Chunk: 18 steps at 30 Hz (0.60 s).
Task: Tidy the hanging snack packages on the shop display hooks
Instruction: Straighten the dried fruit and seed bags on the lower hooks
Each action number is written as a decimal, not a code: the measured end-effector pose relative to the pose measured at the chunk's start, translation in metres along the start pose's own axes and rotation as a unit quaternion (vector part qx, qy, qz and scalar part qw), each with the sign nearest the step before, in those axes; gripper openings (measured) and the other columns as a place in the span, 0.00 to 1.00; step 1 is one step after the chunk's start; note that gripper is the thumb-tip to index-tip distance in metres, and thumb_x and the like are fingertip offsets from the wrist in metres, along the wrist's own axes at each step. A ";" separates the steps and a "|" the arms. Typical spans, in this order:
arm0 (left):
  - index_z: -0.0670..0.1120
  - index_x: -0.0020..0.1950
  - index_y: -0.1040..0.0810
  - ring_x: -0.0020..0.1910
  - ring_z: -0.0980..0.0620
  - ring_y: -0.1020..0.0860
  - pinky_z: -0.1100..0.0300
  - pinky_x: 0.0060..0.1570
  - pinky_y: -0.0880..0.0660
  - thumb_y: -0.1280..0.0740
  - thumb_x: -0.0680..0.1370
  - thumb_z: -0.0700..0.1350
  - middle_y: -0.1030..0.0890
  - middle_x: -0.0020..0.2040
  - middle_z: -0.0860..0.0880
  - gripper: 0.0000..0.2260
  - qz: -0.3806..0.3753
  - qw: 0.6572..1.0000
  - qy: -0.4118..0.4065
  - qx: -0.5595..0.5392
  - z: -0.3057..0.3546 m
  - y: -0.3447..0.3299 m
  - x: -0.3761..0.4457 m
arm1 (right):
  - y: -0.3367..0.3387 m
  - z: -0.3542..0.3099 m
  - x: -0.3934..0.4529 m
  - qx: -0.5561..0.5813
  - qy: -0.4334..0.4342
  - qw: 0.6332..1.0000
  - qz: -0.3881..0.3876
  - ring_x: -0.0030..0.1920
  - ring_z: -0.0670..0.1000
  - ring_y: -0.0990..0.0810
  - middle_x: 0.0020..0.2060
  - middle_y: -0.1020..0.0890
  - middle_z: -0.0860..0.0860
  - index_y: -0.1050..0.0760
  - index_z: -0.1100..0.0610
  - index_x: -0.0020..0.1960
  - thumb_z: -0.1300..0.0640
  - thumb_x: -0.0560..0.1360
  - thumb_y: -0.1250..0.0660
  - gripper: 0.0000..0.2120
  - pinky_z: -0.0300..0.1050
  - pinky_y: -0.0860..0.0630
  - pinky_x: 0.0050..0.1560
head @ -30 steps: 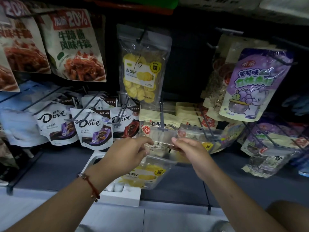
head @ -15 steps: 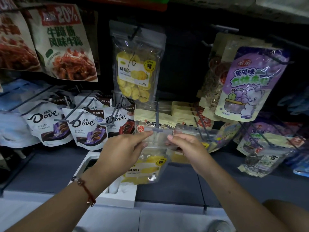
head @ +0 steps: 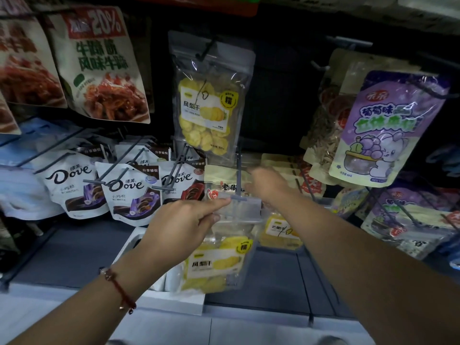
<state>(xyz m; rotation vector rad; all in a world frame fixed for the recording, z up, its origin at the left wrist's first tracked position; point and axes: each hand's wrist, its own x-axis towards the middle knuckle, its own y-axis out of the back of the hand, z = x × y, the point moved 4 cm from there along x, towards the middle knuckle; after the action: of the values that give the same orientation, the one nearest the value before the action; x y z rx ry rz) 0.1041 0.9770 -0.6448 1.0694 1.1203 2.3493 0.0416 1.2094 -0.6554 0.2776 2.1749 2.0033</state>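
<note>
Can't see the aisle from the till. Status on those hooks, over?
Left hand pinches the clear pineapple pouch by its top, at the tip of the grey hook. Right hand reaches behind to the packs on that hook. Nothing blocking.

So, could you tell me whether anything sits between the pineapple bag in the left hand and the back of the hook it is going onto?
Yes. The left hand pinches the pineapple bag at the tip of the grey hook. Further back on that hook hangs a beige packet, where the right hand reaches.
</note>
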 end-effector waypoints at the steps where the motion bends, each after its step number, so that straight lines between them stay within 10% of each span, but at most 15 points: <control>1: 0.62 0.67 0.22 0.37 0.61 0.22 0.78 0.30 0.40 0.27 0.77 0.47 0.14 0.44 0.60 0.20 -0.008 1.000 0.000 0.004 -0.002 0.000 0.000 | -0.003 -0.002 0.004 -0.003 0.004 1.000 0.002 0.54 0.57 0.21 0.56 0.19 0.57 0.23 0.55 0.64 0.51 0.79 0.36 0.16 0.46 0.25 0.49; 7: 0.66 0.70 0.28 0.42 0.57 0.18 0.58 0.39 0.21 0.30 0.79 0.51 0.14 0.45 0.56 0.21 -0.048 0.999 -0.008 -0.023 -0.009 -0.002 0.001 | -0.008 -0.004 0.005 0.140 -0.005 0.990 0.022 0.51 0.58 0.19 0.52 0.16 0.57 0.19 0.59 0.60 0.50 0.80 0.35 0.16 0.48 0.22 0.50; 13: 0.70 0.69 0.30 0.42 0.56 0.19 0.61 0.37 0.25 0.32 0.80 0.53 0.15 0.42 0.54 0.20 -0.065 0.998 -0.002 -0.012 -0.011 -0.004 0.003 | -0.002 -0.001 -0.033 0.159 0.027 0.987 -0.001 0.46 0.57 0.18 0.47 0.15 0.56 0.17 0.58 0.50 0.59 0.76 0.31 0.06 0.50 0.23 0.47; 18: 0.71 0.70 0.32 0.46 0.58 0.18 0.55 0.40 0.21 0.33 0.80 0.55 0.14 0.49 0.58 0.20 -0.072 0.997 0.011 -0.019 -0.009 -0.001 -0.003 | 0.009 -0.006 -0.070 0.104 0.052 0.993 -0.037 0.66 0.57 0.24 0.67 0.22 0.56 0.24 0.57 0.69 0.75 0.72 0.35 0.28 0.48 0.25 0.61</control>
<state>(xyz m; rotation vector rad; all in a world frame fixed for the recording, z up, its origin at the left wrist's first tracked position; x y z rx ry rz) 0.0990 0.9711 -0.6509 0.9192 1.1157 2.2653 0.1079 1.1869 -0.6456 0.1188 2.4240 1.7929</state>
